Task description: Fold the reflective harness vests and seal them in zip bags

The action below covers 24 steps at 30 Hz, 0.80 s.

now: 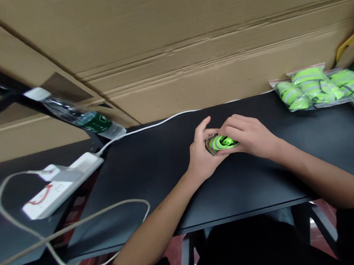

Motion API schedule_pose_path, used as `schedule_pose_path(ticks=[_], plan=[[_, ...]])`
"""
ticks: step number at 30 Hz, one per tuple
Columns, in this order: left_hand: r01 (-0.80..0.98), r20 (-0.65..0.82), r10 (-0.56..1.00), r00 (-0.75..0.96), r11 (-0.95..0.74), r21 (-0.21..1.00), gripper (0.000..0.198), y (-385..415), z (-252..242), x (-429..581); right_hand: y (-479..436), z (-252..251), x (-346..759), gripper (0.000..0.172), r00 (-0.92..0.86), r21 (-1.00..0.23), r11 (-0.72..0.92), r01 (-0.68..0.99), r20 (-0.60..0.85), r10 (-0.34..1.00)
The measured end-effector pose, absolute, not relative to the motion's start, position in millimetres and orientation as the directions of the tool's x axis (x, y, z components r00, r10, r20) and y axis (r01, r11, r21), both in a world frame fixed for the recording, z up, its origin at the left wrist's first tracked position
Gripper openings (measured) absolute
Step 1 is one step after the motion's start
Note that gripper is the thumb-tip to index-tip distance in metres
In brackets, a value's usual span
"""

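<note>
Between my two hands is a rolled neon-green strap [222, 142] with a grey reflective stripe and some black parts. A clear plastic edge, seemingly of a bag, shows at its left side. My left hand [202, 151] grips the roll from the left, thumb and forefinger curved around it. From the right, my right hand [246, 136] closes over the roll, its fingers bent across the top. Part of the roll is hidden under the right fingers. Both hands are just above the black table [155, 166].
Several clear bags of neon-green rolls [315, 86] lie at the table's back right. A water bottle [89, 118] leans at the left, near a white power strip [63, 185] with a looping cable [89, 222]. Cardboard [191, 75] stands along the back edge.
</note>
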<state>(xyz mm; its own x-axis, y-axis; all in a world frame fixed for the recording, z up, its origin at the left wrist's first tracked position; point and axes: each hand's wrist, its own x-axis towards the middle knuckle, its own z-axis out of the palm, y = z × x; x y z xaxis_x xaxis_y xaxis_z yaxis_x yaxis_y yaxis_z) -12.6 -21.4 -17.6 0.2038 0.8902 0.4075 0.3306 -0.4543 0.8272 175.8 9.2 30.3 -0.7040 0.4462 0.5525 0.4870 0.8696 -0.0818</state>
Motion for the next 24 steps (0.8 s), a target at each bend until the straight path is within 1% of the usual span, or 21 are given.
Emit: schedule_pose_path(ticks=[2, 4, 6, 8, 12, 15, 17, 18, 20, 22, 24], plan=[[0.408, 0.468, 0.855, 0.223, -0.518, 0.752, 0.092, -21.8, -17.2, -16.3, 6.9, 29.2, 177.0, 0.042, -0.764, -0.006, 0.891, 0.454, 0.513, 0.392], [0.482, 0.519, 0.815, 0.259, -0.575, 0.661, 0.088, -21.6, -18.2, -20.9, 3.8, 24.6, 179.1, 0.037, -0.803, 0.035, 0.904, 0.426, 0.475, 0.360], [0.525, 0.566, 0.759, 0.323, -0.641, 0.560, 0.084, -20.3, -20.0, -25.4, -0.1, 17.7, 182.5, 0.031, -0.818, 0.049, 0.907, 0.418, 0.454, 0.353], [0.524, 0.608, 0.688, 0.397, -0.714, 0.465, 0.082, -18.1, -22.0, -28.5, -3.4, 11.2, 186.4, 0.030, -0.826, 0.043, 0.914, 0.404, 0.446, 0.344], [0.475, 0.674, 0.565, 0.476, -0.810, 0.344, 0.081, -12.5, -25.7, -26.7, -5.3, 4.8, 189.6, 0.033, -0.818, 0.047, 0.934, 0.354, 0.500, 0.285], [0.435, 0.716, 0.480, 0.507, -0.860, 0.268, 0.075, -8.8, -27.8, -20.4, -4.2, 1.4, 185.7, 0.023, -0.759, 0.144, 0.911, 0.388, 0.611, 0.226], [0.385, 0.735, 0.420, 0.531, -0.893, 0.232, 0.070, -7.6, -28.3, -16.1, -4.0, -1.5, 182.4, 0.012, -0.699, 0.237, 0.861, 0.450, 0.694, 0.174], [0.365, 0.740, 0.402, 0.539, -0.903, 0.225, 0.068, -7.5, -28.4, -14.4, -4.2, -2.8, 181.2, 0.010, -0.678, 0.274, 0.835, 0.477, 0.719, 0.151], [0.345, 0.740, 0.392, 0.547, -0.911, 0.228, 0.064, -7.6, -28.4, -12.3, -5.0, -4.6, 180.3, 0.016, -0.664, 0.304, 0.806, 0.507, 0.734, 0.140], [0.344, 0.734, 0.399, 0.550, -0.909, 0.236, 0.061, -7.9, -28.9, -12.5, -5.9, -5.1, 181.1, 0.018, -0.689, 0.280, 0.830, 0.482, 0.707, 0.161], [0.346, 0.726, 0.406, 0.554, -0.906, 0.243, 0.060, -7.5, -30.0, -14.8, -6.7, -4.8, 182.5, 0.017, -0.731, 0.211, 0.880, 0.426, 0.654, 0.197]])
